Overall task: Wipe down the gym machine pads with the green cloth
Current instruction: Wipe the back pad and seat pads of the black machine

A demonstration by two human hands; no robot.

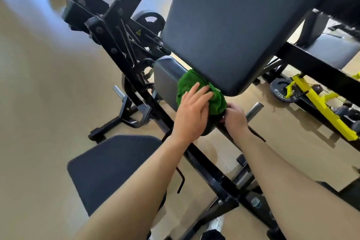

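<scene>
The green cloth [196,87] is bunched on the near end of a small dark pad [166,80], just under the lower edge of the big dark back pad [229,25]. My left hand [191,111] lies flat on the cloth with its fingers spread, pressing it against the small pad. My right hand [234,118] grips the near end of that pad from below, beside the cloth. A dark seat pad [113,167] sits lower left, under my left forearm.
The black steel frame [124,50] runs diagonally from upper left to lower right. A chrome peg [254,111] sticks out right of my right hand, another [118,91] at left. A yellow machine [319,107] and a weight plate [282,91] lie at right on the beige floor.
</scene>
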